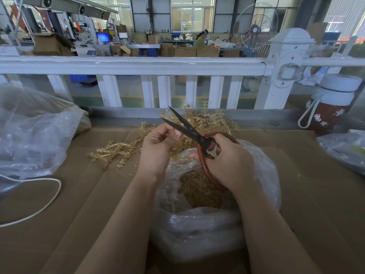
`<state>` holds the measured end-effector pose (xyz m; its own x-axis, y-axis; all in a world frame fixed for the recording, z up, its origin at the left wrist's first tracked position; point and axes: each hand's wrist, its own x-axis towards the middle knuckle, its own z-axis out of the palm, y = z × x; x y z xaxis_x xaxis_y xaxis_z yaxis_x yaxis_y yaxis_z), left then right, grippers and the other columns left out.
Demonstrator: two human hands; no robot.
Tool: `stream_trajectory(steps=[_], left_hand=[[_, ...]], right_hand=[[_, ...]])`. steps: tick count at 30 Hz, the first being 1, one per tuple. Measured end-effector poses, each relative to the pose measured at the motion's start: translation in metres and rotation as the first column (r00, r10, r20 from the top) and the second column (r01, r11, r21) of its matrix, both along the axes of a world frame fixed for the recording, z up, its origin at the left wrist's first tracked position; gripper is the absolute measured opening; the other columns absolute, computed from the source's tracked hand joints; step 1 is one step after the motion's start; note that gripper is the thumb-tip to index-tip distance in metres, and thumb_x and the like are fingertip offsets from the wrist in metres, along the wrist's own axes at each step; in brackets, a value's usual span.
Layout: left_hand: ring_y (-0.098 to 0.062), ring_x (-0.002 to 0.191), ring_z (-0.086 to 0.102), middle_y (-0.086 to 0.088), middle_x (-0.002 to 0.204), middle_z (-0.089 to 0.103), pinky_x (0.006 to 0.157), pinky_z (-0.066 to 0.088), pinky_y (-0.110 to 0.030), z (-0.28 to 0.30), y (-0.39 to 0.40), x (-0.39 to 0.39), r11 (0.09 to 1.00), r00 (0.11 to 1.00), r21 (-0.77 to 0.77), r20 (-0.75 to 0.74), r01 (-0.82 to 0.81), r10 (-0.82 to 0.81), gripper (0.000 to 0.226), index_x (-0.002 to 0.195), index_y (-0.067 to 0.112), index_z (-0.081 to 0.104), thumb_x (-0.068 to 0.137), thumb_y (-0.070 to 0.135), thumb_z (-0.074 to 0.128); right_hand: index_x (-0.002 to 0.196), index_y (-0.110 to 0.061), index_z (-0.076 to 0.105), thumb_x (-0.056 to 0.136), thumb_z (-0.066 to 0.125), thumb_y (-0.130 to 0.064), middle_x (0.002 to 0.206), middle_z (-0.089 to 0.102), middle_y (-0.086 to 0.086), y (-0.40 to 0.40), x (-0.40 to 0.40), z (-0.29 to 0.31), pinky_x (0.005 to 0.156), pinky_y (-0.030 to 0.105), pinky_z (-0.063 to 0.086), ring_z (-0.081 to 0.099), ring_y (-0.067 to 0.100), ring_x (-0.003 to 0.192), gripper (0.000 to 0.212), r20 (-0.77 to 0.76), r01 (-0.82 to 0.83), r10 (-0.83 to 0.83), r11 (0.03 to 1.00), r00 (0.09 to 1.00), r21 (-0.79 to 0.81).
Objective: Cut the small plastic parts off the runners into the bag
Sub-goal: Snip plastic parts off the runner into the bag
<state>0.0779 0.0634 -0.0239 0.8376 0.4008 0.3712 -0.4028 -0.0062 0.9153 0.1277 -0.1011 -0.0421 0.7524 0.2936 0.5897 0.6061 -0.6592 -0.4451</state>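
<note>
amber runners (pixel 199 123) pile behind a clear bag (pixel 213 224) of cut parts; left hand (pixel 158 143) pinches one runner, right hand (pixel 227 161) grips open scissors (pixel 189 129).

the scissors (pixel 189 129) have black blades and red-brown loop handles. the runners (pixel 118 150) are translucent amber-gold, and so are the small cut parts (pixel 203 192) in the clear, whitish plastic bag (pixel 197 230). the table (pixel 316 204) is covered in plain brown cardboard. the railing (pixel 138 65) is white. the bottle (pixel 328 107) is dark red with white stars and a white lid. the cord (pixel 49 202) is white.
</note>
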Motion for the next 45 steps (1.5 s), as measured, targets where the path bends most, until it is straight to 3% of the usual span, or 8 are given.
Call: stream_trajectory(steps=[3, 8, 15, 20, 24, 36, 40, 45], left_hand=[[-0.011, 0.066, 0.038, -0.007, 0.073, 0.047, 0.063, 0.035, -0.025, -0.0007, 0.0018, -0.0004, 0.999, 0.999, 0.028, 0.001, -0.042, 0.042, 0.021, 0.08, 0.011, 0.064, 0.095, 0.0, 0.057], [-0.018, 0.074, 0.041, -0.011, 0.082, 0.054, 0.066, 0.037, -0.026, 0.0007, 0.002, -0.0014, 0.998, 0.998, 0.001, -0.001, -0.057, 0.057, 0.023, 0.081, 0.012, 0.067, 0.095, -0.003, 0.057], [-0.006, 0.069, 0.047, 0.0, 0.08, 0.06, 0.065, 0.04, -0.019, 0.0029, 0.0006, -0.0028, 0.999, 1.0, -0.046, 0.022, -0.01, 0.011, 0.019, 0.082, 0.012, 0.066, 0.095, 0.0, 0.058], [0.002, 0.067, 0.053, 0.013, 0.074, 0.066, 0.065, 0.042, -0.014, 0.0027, 0.0006, -0.0016, 0.997, 0.999, -0.067, 0.044, 0.027, -0.024, 0.015, 0.086, 0.01, 0.065, 0.095, 0.0, 0.057], [0.002, 0.067, 0.053, 0.015, 0.073, 0.065, 0.064, 0.042, -0.011, 0.0021, 0.0011, -0.0011, 0.997, 0.998, -0.065, 0.055, 0.036, -0.032, 0.016, 0.086, 0.011, 0.066, 0.095, 0.001, 0.057], [-0.004, 0.066, 0.048, 0.004, 0.075, 0.06, 0.062, 0.042, -0.014, 0.0003, 0.0023, -0.0004, 0.997, 1.0, -0.079, 0.002, 0.007, -0.007, 0.015, 0.087, 0.015, 0.071, 0.094, 0.006, 0.061], [-0.006, 0.061, 0.043, -0.001, 0.073, 0.054, 0.056, 0.04, -0.015, 0.0011, 0.0026, -0.0005, 0.995, 1.0, -0.097, -0.009, 0.007, -0.008, 0.013, 0.086, 0.013, 0.07, 0.094, 0.008, 0.061], [-0.01, 0.059, 0.04, -0.001, 0.066, 0.05, 0.058, 0.036, -0.021, 0.0024, 0.0024, -0.0004, 0.985, 0.995, -0.17, -0.088, 0.02, -0.036, 0.021, 0.075, 0.014, 0.066, 0.095, 0.009, 0.061]], right_hand=[[0.089, -0.029, 0.061, 0.07, 0.045, -0.09, 0.079, 0.062, -0.017, 0.0002, 0.0004, 0.0005, 0.058, 0.007, 0.035, 0.053, 0.002, 0.069, 0.066, -0.007, -0.01, 0.01, 1.0, 1.0, -0.007], [0.091, -0.03, 0.063, 0.066, 0.046, -0.094, 0.078, 0.064, -0.016, 0.002, 0.0025, -0.0004, 0.061, 0.022, 0.051, 0.058, 0.004, 0.071, 0.07, -0.012, 0.031, -0.032, 0.998, 0.999, -0.046], [0.082, -0.029, 0.062, 0.07, 0.055, -0.086, 0.068, 0.054, -0.021, 0.0021, 0.0005, -0.0007, 0.055, 0.009, 0.033, 0.047, -0.003, 0.062, 0.058, 0.013, 0.043, -0.043, 0.999, 0.999, -0.011], [0.084, -0.026, 0.066, 0.07, 0.05, -0.088, 0.071, 0.062, -0.015, 0.0026, 0.002, -0.0024, 0.057, 0.014, 0.041, 0.055, 0.006, 0.066, 0.065, 0.016, 0.041, -0.041, 0.999, 0.999, -0.024], [0.084, -0.025, 0.066, 0.068, 0.047, -0.09, 0.071, 0.062, -0.014, 0.0025, 0.0021, -0.0014, 0.058, 0.008, 0.036, 0.056, 0.006, 0.066, 0.07, -0.004, 0.027, -0.027, 1.0, 1.0, -0.002], [0.087, -0.023, 0.07, 0.075, 0.068, -0.075, 0.072, 0.065, -0.013, 0.0018, 0.0075, -0.0056, 0.064, 0.028, 0.055, 0.06, 0.008, 0.067, 0.053, 0.002, 0.003, -0.003, 1.0, 1.0, 0.006], [0.091, -0.027, 0.071, 0.07, 0.063, -0.082, 0.075, 0.065, -0.016, 0.0014, 0.0083, -0.0043, 0.059, 0.008, 0.041, 0.058, 0.001, 0.068, 0.059, -0.04, -0.018, 0.018, 1.0, 0.999, 0.014], [0.081, -0.035, 0.068, 0.067, 0.063, -0.084, 0.066, 0.064, -0.02, 0.0038, 0.0056, -0.0051, 0.054, 0.007, 0.041, 0.06, -0.006, 0.073, 0.051, -0.134, -0.05, 0.066, 0.992, 0.989, 0.119]])
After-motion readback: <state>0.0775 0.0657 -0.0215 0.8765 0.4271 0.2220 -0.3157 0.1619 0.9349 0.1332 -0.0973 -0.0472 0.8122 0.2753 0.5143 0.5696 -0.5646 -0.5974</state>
